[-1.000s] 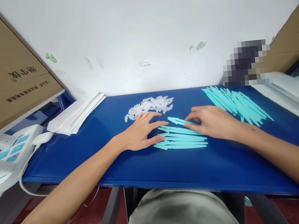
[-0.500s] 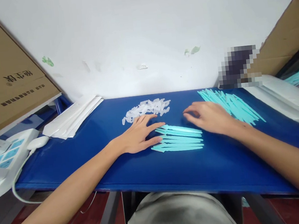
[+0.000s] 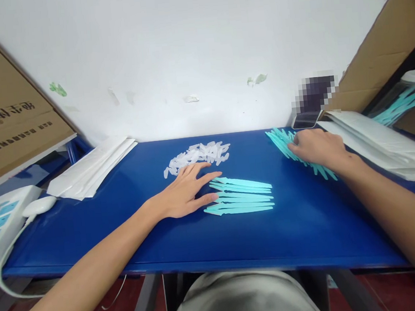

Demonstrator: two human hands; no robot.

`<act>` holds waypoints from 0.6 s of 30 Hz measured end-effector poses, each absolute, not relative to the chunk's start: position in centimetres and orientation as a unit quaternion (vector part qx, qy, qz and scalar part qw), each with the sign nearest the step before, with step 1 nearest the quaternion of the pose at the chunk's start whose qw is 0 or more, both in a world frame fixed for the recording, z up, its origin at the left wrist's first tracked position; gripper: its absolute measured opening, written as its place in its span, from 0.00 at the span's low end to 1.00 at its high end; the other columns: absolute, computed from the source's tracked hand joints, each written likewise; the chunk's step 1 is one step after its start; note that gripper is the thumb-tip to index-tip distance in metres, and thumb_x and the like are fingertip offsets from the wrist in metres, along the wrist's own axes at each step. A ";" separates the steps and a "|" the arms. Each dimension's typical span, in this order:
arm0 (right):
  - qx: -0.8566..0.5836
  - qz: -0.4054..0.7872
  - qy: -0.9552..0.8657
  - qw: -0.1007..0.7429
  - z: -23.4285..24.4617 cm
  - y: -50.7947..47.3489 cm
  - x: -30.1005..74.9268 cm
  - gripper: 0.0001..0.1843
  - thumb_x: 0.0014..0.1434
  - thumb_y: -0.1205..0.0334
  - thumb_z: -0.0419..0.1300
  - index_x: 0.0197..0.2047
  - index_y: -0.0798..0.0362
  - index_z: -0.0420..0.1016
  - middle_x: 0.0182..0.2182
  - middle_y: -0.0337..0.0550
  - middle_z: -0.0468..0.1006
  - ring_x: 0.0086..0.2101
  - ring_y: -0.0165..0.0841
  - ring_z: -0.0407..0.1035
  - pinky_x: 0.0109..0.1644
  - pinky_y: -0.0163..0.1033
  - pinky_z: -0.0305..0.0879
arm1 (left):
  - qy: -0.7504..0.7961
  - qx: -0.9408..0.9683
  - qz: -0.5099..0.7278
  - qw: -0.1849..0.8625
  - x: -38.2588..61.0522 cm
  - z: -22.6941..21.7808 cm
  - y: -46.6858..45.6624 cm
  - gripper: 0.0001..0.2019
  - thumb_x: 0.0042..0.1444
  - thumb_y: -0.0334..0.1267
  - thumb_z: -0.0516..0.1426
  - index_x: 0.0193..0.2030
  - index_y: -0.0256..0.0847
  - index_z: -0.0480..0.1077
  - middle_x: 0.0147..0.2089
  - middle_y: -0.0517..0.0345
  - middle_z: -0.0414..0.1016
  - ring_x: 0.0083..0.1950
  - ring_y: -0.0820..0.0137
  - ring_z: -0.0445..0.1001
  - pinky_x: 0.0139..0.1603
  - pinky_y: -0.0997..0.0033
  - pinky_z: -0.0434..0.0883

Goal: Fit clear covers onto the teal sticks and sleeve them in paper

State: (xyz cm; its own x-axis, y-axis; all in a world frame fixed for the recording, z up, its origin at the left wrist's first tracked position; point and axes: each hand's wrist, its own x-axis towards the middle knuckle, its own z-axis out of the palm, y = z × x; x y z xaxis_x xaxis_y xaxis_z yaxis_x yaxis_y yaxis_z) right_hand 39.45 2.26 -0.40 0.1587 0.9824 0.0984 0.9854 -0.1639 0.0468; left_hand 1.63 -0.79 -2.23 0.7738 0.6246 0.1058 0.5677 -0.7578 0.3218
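"White wall [image 3: 197, 53] at the back, scuffed and flecked with green; a blue table [image 3: 173, 256] meets its foot; what stands leftmost?"

"Cardboard box [image 3: 7, 96] beyond the left edge; a power strip [image 3: 13, 218] below it; white paper sleeves [image 3: 91, 171] near the back left corner."

"And the hands?"

"Left hand [image 3: 181, 192] lies palm down around the middle, fingers spread wide, gripping nothing that I can see; translucent pieces [image 3: 210, 151] sit heaped just behind it, towards the back edge; its thumb and forefinger are at the pointed left ends of a row of turquoise strips [image 3: 249, 204]; the right hand [image 3: 319, 147] curls over a loose pile [image 3: 277, 141] of such strips, towards the back right corner; its fingertips are hidden, so I cannot tell whether it holds one."

"How far along, would you say?"

"Part-way, I judge; several strips lie side by side in the row, while the pile looks unsorted; the translucent pieces are jumbled, none on the row that I can see."

"Room to move?"

"Plenty from the row to the front edge, and between row and pile; the back right corner seems tightest, with a phone-like device [image 3: 312, 101] and white packets [image 3: 382, 138] crowding the pile."
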 end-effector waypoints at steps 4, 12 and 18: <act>-0.764 -0.057 -0.642 0.022 -0.3 2.2 39.4 0.21 0.65 0.56 0.48 0.38 0.57 0.80 0.41 0.68 0.80 0.38 0.49 0.74 0.33 0.45 0.53 | 0.318 0.933 0.106 0.133 1.5 -2.2 -0.7 0.29 0.71 0.58 0.49 0.74 0.54 0.57 0.75 0.44 0.52 0.75 0.44 0.52 0.70 0.33 0.57; -0.680 -0.061 -0.726 0.083 -0.1 2.3 38.3 0.20 0.67 0.52 0.50 0.44 0.54 0.79 0.39 0.56 0.81 0.38 0.44 0.73 0.35 0.42 0.56 | 0.325 0.929 0.136 0.113 1.5 -2.4 -0.5 0.29 0.73 0.56 0.45 0.76 0.52 0.54 0.74 0.45 0.54 0.74 0.47 0.54 0.71 0.38 0.58; -0.464 0.027 -0.880 0.099 -1.3 0.2 34.1 0.17 0.67 0.50 0.52 0.37 0.51 0.78 0.32 0.43 0.77 0.30 0.35 0.68 0.34 0.39 0.57 | 0.347 0.920 0.150 0.107 1.6 -2.4 -0.4 0.29 0.73 0.56 0.44 0.76 0.52 0.51 0.74 0.44 0.53 0.73 0.48 0.54 0.70 0.40 0.58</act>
